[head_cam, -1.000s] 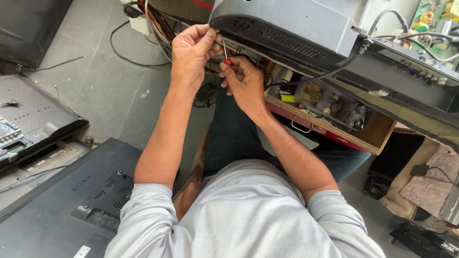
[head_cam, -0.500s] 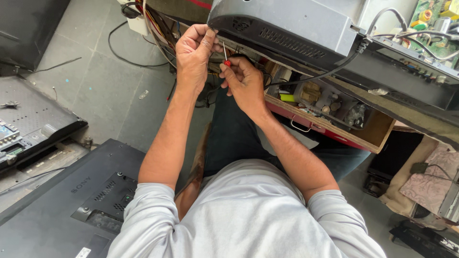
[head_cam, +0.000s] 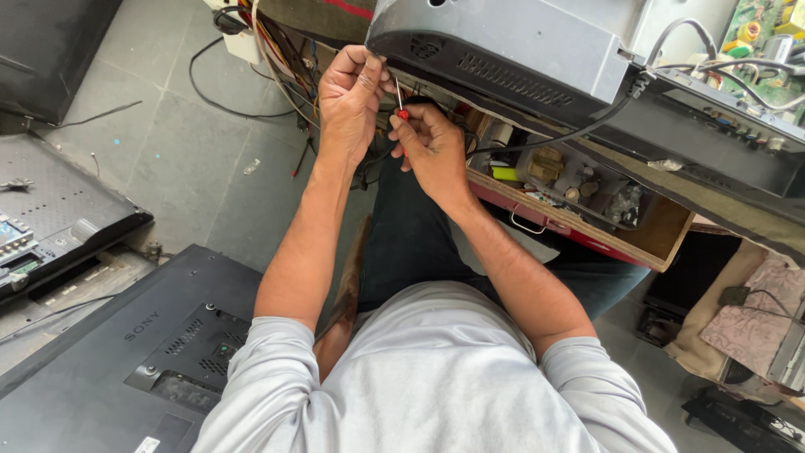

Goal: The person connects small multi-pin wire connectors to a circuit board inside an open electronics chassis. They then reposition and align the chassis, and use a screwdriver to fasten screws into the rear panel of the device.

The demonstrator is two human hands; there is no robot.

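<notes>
A red-handled screwdriver (head_cam: 402,111) is being held in the right hand (head_cam: 429,149), its fingers (head_cam: 417,126) curled and pressed around the red handle, with the thin metal shaft pointing up towards the underside of a dark grey set casing (head_cam: 503,46). The left hand (head_cam: 350,99) is being raised just beside it, its fingers (head_cam: 366,74) bent together against the lower edge of the casing near the shaft's tip; whether anything is being pinched there cannot be told. The two hands are nearly touching, below the casing's front edge.

A black cable (head_cam: 579,130) is being led from the casing's right corner down across an open wooden drawer (head_cam: 646,243) with a red front, in which small components are being kept. A green circuit board (head_cam: 759,33) is lying at the upper right on the surface. A bundle of coloured wires (head_cam: 277,46) is hanging left of the left hand. On the tiled floor (head_cam: 168,143), a flat black television back (head_cam: 126,352) is lying at the lower left, and another opened panel (head_cam: 50,210) is lying beside it.
</notes>
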